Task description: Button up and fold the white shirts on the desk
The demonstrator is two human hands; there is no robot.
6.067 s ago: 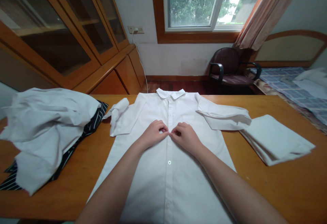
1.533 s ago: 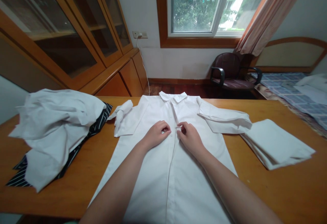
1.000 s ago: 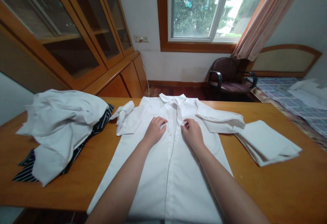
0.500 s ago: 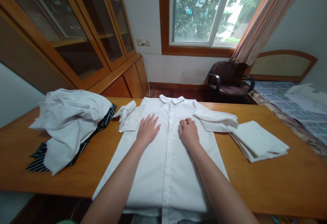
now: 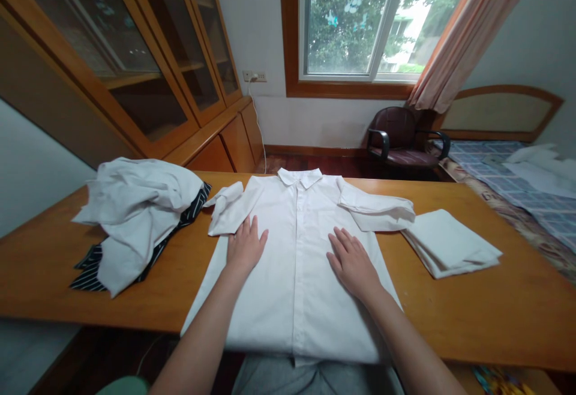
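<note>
Shirt: the white shirt (image 5: 274,287) lies front up on the wooden table (image 5: 454,329), collar (image 5: 310,177) at the far edge, hem reaching slightly over the near edge above the person's lap.
Left hand: the left hand (image 5: 246,245) lies palm down on the chest, fingers spread and gripping nothing, fingertips by the near sleeve.
Right hand: the right hand (image 5: 353,262) rests palm down across the placket from it, fingers extended and loosely fanned, gripping nothing.
Weight: probably light; one hand could likely lift a whole side.
Body cloth: looks thin, soft and limp, so it would likely sag and wrinkle if raised from a single point.
Collar and placket: the collar and the front placket (image 5: 297,275) look somewhat firmer than the body and should hold their line better.
Slip: the smooth tabletop may let the shirt slide if pulled sideways; a flat palm should steady it.
Fragility: little to break, though creases probably form easily.
Sleeves: both are bunched or doubled over, one (image 5: 231,206) beside the crumpled white cloth (image 5: 139,203), the other (image 5: 378,210) against the folded white cloth (image 5: 450,242).
Best hold: both shoulder seams, or matching points on the two side edges, pinched between thumb and fingers.
</note>
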